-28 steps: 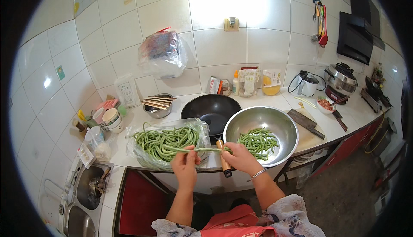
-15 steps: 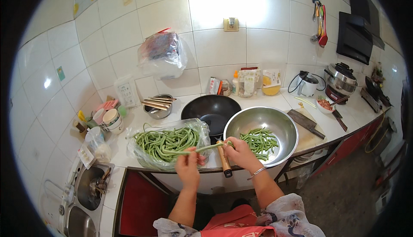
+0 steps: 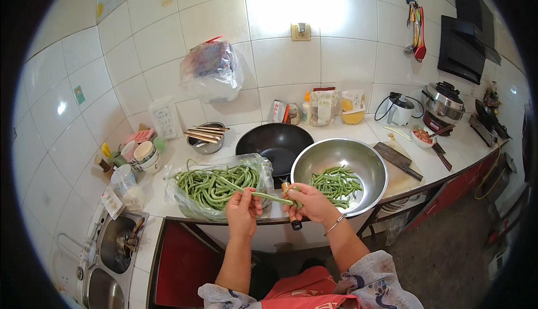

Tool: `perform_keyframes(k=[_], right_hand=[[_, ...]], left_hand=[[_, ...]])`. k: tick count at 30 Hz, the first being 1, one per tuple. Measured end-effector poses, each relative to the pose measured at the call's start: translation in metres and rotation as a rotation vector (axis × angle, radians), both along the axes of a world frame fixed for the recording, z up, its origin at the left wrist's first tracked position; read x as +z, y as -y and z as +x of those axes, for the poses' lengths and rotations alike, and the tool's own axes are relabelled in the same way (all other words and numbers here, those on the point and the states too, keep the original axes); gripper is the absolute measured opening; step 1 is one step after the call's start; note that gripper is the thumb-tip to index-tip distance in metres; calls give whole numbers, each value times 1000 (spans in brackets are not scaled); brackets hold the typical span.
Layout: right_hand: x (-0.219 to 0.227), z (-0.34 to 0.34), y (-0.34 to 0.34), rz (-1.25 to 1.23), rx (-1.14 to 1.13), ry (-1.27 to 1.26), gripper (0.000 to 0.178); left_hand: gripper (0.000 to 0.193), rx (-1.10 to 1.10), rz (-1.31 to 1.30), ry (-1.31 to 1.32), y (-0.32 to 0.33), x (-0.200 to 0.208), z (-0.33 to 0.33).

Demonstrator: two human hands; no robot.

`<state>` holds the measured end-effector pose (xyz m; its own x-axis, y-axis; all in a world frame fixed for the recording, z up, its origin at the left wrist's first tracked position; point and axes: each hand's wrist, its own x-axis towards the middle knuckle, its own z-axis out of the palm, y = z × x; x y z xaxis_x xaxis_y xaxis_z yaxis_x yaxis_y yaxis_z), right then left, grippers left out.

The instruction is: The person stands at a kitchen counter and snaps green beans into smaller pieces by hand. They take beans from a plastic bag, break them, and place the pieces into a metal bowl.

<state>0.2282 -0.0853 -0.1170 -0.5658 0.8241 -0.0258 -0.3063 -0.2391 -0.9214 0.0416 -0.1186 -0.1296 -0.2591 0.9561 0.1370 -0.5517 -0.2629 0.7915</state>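
Both my hands hold one long green bean (image 3: 270,197) stretched between them, above the counter's front edge. My left hand (image 3: 243,210) pinches its left end and my right hand (image 3: 310,203) grips its right end. Just behind my left hand lies a clear plastic bag (image 3: 185,205) heaped with long green beans (image 3: 216,183). Behind my right hand stands a steel bowl (image 3: 367,163) with short bean pieces (image 3: 336,183) inside. A black wok (image 3: 276,141) sits behind both, its wooden handle (image 3: 292,219) poking out under my right hand.
A cleaver (image 3: 398,160) lies on a board right of the bowl. Cups (image 3: 140,153), a pot with chopsticks (image 3: 206,136), jars, a kettle (image 3: 400,109) and a cooker (image 3: 442,103) line the tiled wall. A sink (image 3: 115,240) is at lower left. A bag (image 3: 212,71) hangs on the wall.
My hands have shifted a little along the bean and drawn slightly toward me; the bean stays stretched between them. Nothing else on the counter has moved.
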Motion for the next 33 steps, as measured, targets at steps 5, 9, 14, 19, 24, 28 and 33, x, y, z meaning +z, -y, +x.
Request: perform_keyframes(k=[5, 9, 14, 19, 24, 28, 33], right_hand=[[1, 2, 1, 36, 158, 113, 21], [0, 4, 1, 103, 188, 250, 21], [1, 2, 3, 519, -106, 504, 21], [-2, -6, 1, 876, -443, 789, 22], [-2, -12, 0, 866, -607, 858, 20], [-7, 3, -4, 694, -378, 485, 21], [7, 17, 7, 319, 109, -96, 17]], left_hand=[[15, 95, 71, -257, 6, -1, 11], [16, 76, 105, -326, 7, -3, 11], [17, 245, 144, -368, 13, 11, 0], [12, 478, 512, -1002, 28, 18, 16], [12, 391, 504, -856, 26, 1, 23], [12, 160, 134, -210, 13, 0, 12], [16, -78, -64, 335, -3, -7, -8]])
